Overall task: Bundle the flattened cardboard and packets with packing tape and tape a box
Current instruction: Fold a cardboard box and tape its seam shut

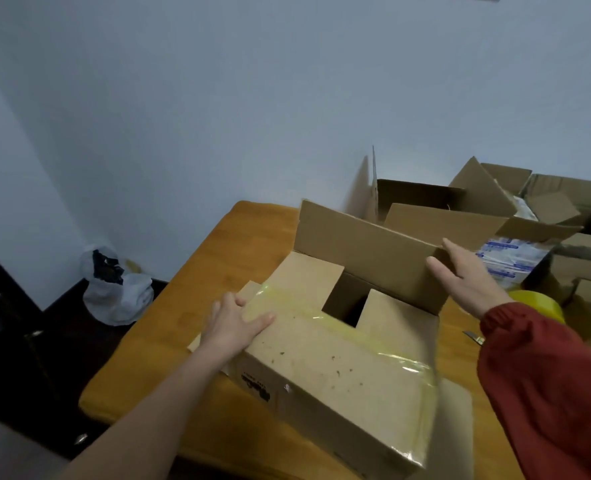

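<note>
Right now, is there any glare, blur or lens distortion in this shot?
Head view: glare streaks on the yellowish tape across the box; head view, light is dim and flat, the floor at left nearly black; head view, focus is soft throughout, and the wide lens tilts the table and wall.

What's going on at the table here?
A person works on a cardboard box on the wooden table. The left hand rests flat on its left end, over a yellowish tape strip; the right hand, fingers straight, touches the upright far flap. The top is partly open. A yellow tape roll sits beside the right sleeve.
</note>
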